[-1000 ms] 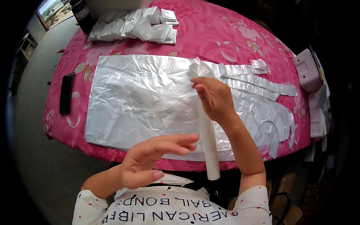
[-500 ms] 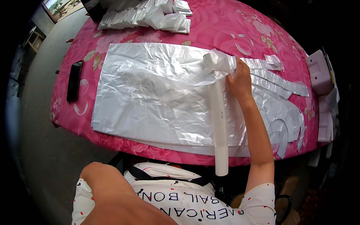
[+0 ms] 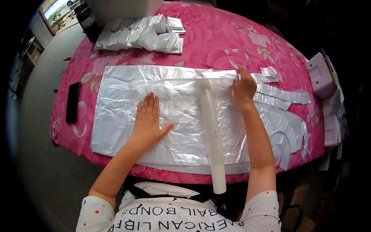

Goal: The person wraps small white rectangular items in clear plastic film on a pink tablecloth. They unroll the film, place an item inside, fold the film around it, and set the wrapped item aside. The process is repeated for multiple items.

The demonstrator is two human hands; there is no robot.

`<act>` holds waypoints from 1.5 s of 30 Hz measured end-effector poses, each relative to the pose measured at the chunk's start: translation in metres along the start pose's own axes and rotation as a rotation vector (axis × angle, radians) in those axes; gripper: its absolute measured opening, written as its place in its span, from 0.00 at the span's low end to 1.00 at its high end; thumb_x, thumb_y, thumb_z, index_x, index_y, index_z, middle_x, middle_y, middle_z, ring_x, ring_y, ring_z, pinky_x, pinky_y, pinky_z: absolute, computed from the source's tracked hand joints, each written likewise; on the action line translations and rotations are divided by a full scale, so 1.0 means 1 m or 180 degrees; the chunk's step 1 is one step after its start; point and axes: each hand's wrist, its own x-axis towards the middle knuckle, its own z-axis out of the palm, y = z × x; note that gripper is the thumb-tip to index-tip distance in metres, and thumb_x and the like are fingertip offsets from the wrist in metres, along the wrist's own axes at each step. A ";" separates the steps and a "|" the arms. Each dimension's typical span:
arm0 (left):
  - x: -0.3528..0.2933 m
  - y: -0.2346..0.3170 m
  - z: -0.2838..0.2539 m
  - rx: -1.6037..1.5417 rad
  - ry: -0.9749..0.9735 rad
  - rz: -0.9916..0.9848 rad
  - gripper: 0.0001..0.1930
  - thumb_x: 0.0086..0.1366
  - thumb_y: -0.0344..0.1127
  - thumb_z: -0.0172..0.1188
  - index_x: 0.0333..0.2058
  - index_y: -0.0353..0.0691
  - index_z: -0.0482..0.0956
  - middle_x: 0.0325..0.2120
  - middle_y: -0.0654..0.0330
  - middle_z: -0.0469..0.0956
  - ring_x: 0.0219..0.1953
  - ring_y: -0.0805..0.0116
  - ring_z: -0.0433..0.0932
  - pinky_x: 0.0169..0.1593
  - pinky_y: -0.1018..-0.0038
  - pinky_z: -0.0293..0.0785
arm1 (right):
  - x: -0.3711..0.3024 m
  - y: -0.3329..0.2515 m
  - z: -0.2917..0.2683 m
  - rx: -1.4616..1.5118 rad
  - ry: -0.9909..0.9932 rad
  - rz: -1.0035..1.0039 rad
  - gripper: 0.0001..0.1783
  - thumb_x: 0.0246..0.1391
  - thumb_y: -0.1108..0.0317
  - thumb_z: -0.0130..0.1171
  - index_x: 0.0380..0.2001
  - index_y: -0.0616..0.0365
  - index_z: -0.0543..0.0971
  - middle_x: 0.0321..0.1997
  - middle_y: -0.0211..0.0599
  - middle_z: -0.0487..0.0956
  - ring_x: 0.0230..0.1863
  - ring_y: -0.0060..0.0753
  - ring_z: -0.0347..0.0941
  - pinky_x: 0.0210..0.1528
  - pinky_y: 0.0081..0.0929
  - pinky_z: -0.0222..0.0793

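A stack of thin, silvery-white plastic bags lies spread on the table. My left hand rests flat on the crinkled plastic, fingers stretched out and holding nothing. Over on the right, my right hand is closed on the folded far edge of the top plastic bag, near its handle end. Between my hands a long whitish tube lies across the stack. Its near end sticks out past the table edge, and its far part looks covered by clear film. Cut handle strips fan out to the right.
Folded plastic packets stand in rows at the far left, beside a dark jar and a white box. A black phone lies left of the stack. Pale plastic containers stand at the right edge of the pink floral tablecloth.
My left hand has come into view and now lies flat on the plastic. The bunched film by my right hand is drawn out into a straight fold. The view has shifted slightly.
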 end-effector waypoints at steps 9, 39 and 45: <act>0.004 -0.007 0.011 0.0175 0.0174 0.0056 0.46 0.58 0.56 0.53 0.62 0.26 0.44 0.64 0.43 0.42 0.68 0.52 0.39 0.67 0.60 0.34 | -0.006 0.184 -0.066 -0.0687 -0.0081 0.1982 0.23 0.47 0.67 0.49 0.49 0.56 0.73 0.43 0.41 0.79 0.44 0.47 0.75 0.45 0.39 0.70; 0.017 -0.018 -0.024 0.0342 0.0523 0.1096 0.22 0.47 0.22 0.57 0.45 0.37 0.74 0.47 0.55 0.70 0.42 0.58 0.73 0.43 0.67 0.72 | -0.132 -0.097 -0.108 0.1884 -0.1839 0.0833 0.41 0.43 0.77 0.48 0.64 0.62 0.50 0.67 0.62 0.43 0.67 0.61 0.44 0.64 0.40 0.51; -0.012 -0.029 -0.033 -0.0028 0.0958 0.1637 0.19 0.45 0.31 0.60 0.41 0.38 0.76 0.44 0.57 0.74 0.41 0.60 0.74 0.41 0.68 0.72 | -0.133 -0.096 -0.109 0.1848 -0.1862 0.0826 0.41 0.44 0.76 0.49 0.65 0.62 0.49 0.68 0.59 0.43 0.67 0.59 0.43 0.65 0.39 0.49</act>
